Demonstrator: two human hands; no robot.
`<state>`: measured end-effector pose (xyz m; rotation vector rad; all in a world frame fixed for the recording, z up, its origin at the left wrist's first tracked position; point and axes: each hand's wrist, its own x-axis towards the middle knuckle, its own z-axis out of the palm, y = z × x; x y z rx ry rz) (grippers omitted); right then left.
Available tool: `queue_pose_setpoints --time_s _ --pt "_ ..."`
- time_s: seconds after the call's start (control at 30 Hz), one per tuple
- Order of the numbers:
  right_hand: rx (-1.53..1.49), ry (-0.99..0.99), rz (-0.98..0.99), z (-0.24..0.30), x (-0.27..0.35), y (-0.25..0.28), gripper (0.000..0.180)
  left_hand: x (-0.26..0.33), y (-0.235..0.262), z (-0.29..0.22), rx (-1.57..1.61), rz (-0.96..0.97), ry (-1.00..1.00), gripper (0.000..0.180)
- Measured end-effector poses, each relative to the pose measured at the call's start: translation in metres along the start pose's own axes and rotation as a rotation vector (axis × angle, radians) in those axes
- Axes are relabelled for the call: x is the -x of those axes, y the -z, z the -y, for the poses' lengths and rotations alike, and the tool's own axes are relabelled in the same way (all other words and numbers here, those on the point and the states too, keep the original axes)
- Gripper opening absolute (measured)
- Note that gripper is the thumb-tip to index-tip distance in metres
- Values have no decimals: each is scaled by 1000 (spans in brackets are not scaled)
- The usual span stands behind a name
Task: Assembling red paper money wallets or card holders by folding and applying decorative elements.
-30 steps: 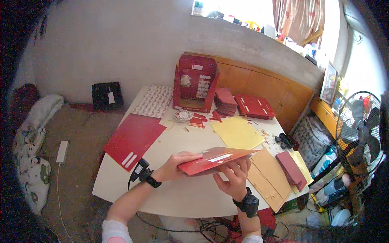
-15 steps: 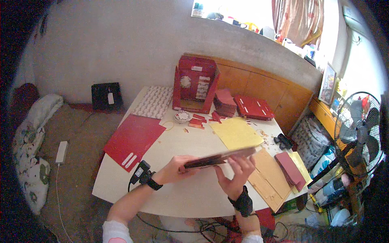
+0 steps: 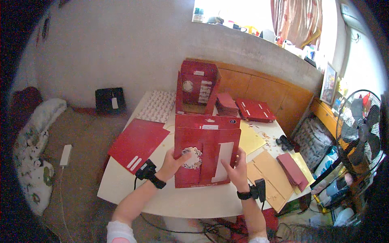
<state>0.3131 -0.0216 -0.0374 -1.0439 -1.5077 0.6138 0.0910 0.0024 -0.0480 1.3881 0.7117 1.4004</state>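
Note:
Both hands hold a flat red cardboard pack [image 3: 210, 137] upright over the table, its broad face toward me. It has a hang hole at the top, a white lacy round patch on the left and a tall white strip on the right. My left hand [image 3: 173, 165] grips the left edge, thumb across the round patch. My right hand [image 3: 237, 168] grips the right edge, thumb on the front near the white strip. Fingers behind the pack are hidden. Just beyond it stands an open red box [image 3: 216, 86] with similar packs inside.
A red sheet [image 3: 137, 141] and a patterned sheet [image 3: 156, 106] lie left. Right are dark red cards [image 3: 227, 104], stacked red packs [image 3: 254, 110], a yellow sheet [image 3: 251, 137], tan card [image 3: 267, 178] and a maroon stack [image 3: 292, 172]. A black fan [image 3: 362, 129] stands far right.
The pack was held nearly flat and edge-on; now it is tilted up with its front facing me. My right hand has shifted from its underside to its right edge.

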Motion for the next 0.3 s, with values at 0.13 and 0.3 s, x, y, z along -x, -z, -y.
queue_pose_setpoints --time_s 0.13,0.3 --pt "60 74 -23 -1 2 -8 60 3 -9 -10 -82 -99 36 29" --pt "23 99 3 -6 -1 -5 57 3 -7 -19 -42 -77 58 33"
